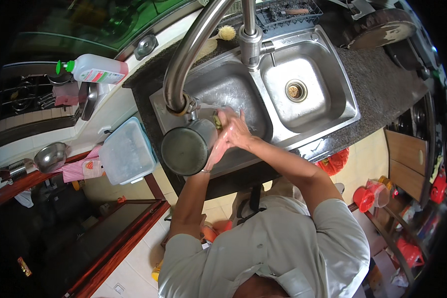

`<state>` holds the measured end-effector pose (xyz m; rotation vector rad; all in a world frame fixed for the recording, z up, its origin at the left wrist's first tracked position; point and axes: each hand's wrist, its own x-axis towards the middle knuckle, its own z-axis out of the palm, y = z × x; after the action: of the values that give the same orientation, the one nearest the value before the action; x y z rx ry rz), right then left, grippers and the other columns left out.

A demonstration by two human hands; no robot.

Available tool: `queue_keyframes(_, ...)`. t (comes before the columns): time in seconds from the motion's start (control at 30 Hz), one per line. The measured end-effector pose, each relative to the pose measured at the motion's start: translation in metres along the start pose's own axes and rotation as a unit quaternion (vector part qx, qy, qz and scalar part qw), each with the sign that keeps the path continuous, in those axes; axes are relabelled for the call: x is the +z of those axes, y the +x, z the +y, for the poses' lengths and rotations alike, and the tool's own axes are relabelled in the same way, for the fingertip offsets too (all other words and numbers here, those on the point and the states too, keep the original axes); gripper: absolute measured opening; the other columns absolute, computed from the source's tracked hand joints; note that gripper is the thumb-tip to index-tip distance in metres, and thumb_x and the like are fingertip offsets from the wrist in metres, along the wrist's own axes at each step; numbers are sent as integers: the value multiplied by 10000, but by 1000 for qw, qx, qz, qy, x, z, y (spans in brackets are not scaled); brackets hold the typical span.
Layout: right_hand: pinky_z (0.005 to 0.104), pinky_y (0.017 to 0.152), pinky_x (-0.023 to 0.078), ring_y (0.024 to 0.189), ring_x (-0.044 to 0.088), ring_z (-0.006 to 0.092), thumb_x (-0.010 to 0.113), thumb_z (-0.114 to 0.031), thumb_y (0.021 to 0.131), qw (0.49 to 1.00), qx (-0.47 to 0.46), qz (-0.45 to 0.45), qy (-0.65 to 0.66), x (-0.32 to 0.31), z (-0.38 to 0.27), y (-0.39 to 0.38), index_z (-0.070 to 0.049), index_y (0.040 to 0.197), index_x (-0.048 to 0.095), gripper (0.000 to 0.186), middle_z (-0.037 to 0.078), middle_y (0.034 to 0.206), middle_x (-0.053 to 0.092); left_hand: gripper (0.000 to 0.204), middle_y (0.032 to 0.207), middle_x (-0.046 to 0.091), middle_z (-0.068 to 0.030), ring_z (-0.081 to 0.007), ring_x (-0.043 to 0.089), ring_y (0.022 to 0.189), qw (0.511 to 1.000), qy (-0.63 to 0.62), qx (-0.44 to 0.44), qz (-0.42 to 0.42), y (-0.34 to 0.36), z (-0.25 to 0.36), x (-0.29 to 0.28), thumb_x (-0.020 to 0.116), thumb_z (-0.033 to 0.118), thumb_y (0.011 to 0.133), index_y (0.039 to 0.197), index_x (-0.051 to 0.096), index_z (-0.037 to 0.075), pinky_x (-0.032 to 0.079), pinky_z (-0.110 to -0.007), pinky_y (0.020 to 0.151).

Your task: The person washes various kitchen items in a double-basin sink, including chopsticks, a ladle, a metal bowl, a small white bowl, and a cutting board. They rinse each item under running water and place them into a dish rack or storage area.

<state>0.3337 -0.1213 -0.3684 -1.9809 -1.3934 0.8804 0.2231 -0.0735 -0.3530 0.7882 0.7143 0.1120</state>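
My hands meet over the left basin (253,97) of a steel double sink, under the tap. My left hand (219,145) is wet and partly hidden by the round cylinder (185,151) on the tap's spout. A small yellow-green piece (217,120) shows at its fingers, which look closed on it; I cannot make out its kind. My right hand (239,133) lies against the left one, its fingers stretched out and a little blurred. Water seems to run from the spout beside them. The curved steel tap (176,74) arches over from behind.
The right basin (323,74) has a drain strainer. A brush (226,33) and a dish rack (288,20) stand behind the sink. A soap bottle (99,69) with a green pump and a lidded plastic box (126,151) are at the left. A round pan (381,29) rests back right.
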Motion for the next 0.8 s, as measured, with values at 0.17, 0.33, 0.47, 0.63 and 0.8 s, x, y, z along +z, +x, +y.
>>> queue_keyframes(0.17,338,775,473,850,605,260,413,-447,954,872,126,-186,434,13,2,-23,-15,1051,613,486,137,980,642,192,771,481,17,-45,411,581,989,-21,-118,-89,-45,-5,-12,556,273,926,969,472,106,302,-184,466)
queue_keyframes(0.33,357,772,544,873,644,258,523,-322,935,687,106,-218,685,-24,-28,-26,22,1198,465,437,188,1039,624,192,646,374,64,-4,316,469,956,-229,-130,-130,-65,-2,15,551,236,916,863,465,73,212,-157,388)
queue_keyframes(0.47,346,682,566,755,649,247,523,-223,935,663,155,-213,701,-40,-48,-23,13,1114,460,302,127,816,607,137,673,431,19,-16,298,440,931,-322,-130,-108,-73,-6,29,506,204,942,922,503,69,226,-162,356)
queue_keyframes(0.63,312,502,460,524,473,161,431,-127,916,616,191,-234,727,3,-25,-16,-45,726,440,207,32,578,431,165,619,369,60,-9,295,460,945,-278,-154,-75,-76,-13,14,529,230,928,884,491,75,210,-160,375)
queue_keyframes(0.8,293,405,330,440,346,117,409,-138,898,604,228,-208,735,23,-37,-10,-95,627,401,274,5,504,348,136,595,393,64,-16,294,443,977,-95,-188,-43,-74,-25,-15,584,166,868,784,494,109,178,-178,368)
